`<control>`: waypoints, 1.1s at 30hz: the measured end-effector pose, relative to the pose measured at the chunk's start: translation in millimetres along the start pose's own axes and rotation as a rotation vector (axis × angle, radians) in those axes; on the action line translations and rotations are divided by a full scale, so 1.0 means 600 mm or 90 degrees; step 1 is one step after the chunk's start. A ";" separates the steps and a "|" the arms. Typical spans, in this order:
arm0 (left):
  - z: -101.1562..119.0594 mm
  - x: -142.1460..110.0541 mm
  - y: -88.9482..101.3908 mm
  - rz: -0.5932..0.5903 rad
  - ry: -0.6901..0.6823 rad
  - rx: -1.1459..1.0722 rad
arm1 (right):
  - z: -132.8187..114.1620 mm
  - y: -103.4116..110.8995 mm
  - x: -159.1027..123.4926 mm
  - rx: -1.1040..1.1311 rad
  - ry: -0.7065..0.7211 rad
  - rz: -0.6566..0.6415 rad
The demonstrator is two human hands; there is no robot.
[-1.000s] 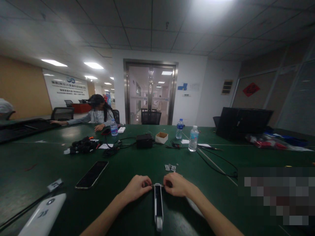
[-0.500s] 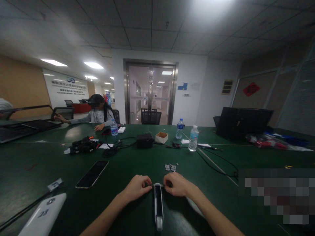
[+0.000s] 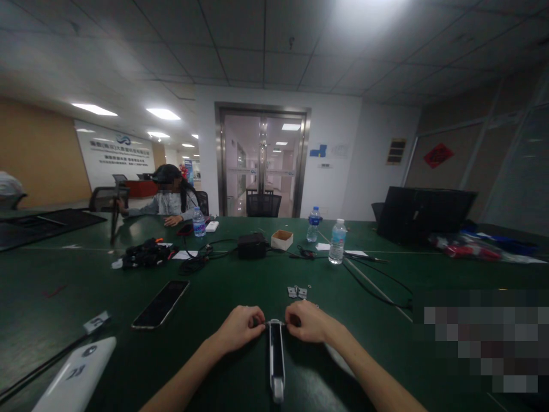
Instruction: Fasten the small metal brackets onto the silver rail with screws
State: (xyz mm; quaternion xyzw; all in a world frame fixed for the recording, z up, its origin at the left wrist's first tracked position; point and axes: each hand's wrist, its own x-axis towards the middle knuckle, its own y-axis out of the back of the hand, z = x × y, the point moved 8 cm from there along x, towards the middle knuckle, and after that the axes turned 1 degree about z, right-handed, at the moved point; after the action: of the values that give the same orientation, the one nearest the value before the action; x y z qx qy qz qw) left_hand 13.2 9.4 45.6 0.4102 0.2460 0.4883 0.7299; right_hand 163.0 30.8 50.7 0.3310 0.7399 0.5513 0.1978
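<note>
A long, narrow device with a pale frame and dark middle (image 3: 277,352) lies on the green table, pointing away from me. At its far end, my left hand (image 3: 241,327) is closed in a pinch on the left side. My right hand (image 3: 307,322) pinches at the same end from the right. Thin bits seem to stick out sideways between the device and my fingertips, too small to name. Just beyond my right hand lie small grey metal plates with holes (image 3: 297,292) and a tiny ring (image 3: 309,286).
A phone (image 3: 161,304) and a white power bank-like block (image 3: 77,375) with a cable lie left. Farther back are a black box (image 3: 252,246), an open carton (image 3: 282,240), bottles (image 3: 337,242), cables and a monitor (image 3: 424,214). A person (image 3: 174,197) sits across the table.
My hands and the device stay in place. Across the table, the person's dark flat frame at the left has swung to a narrow, upright, edge-on position.
</note>
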 end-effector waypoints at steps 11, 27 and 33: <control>0.005 0.001 0.000 0.015 -0.012 0.004 | 0.007 -0.009 0.004 -0.002 -0.003 0.004; -0.006 0.006 -0.011 0.015 -0.022 0.030 | 0.005 -0.005 0.002 0.000 -0.009 0.002; -0.006 0.008 -0.012 0.026 -0.028 0.027 | 0.003 -0.004 0.003 0.000 0.004 0.010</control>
State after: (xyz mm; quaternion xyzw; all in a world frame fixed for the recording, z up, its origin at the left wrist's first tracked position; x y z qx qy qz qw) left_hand 16.0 13.5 38.0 0.4413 0.2317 0.4883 0.7163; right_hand 162.0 33.1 48.2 0.3348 0.7380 0.5539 0.1910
